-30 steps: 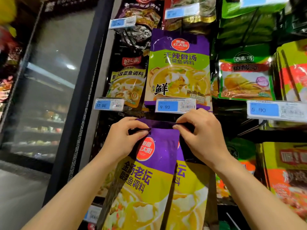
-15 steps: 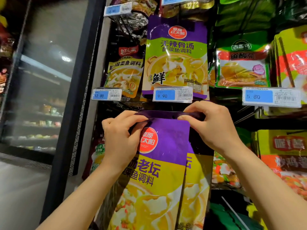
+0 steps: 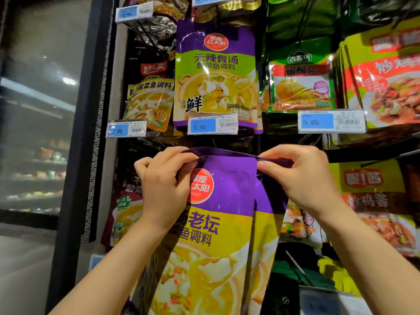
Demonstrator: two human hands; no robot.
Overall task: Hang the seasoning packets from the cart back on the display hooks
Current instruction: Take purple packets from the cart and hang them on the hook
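Note:
A large purple and yellow seasoning packet [image 3: 218, 235] hangs in front of me, its purple top edge bent towards me. My left hand [image 3: 162, 185] pinches the top left corner. My right hand [image 3: 302, 178] pinches the top right of the flap. A second packet of the same kind [image 3: 266, 235] sits right behind it, partly covered. Both are just under the 9.90 price tag [image 3: 212, 124]. The hook itself is hidden behind the packet top.
Above hangs another purple packet [image 3: 216, 73], with a dark packet [image 3: 150, 92] to its left and green packets [image 3: 300, 80] to its right. Orange and yellow packets [image 3: 375, 189] fill the right side. A glass-door cooler [image 3: 38, 133] with a black frame stands left.
The view has shifted so the display sits lower and closer. Both hands kept their grip on the packet top, whose flap now bends further forward.

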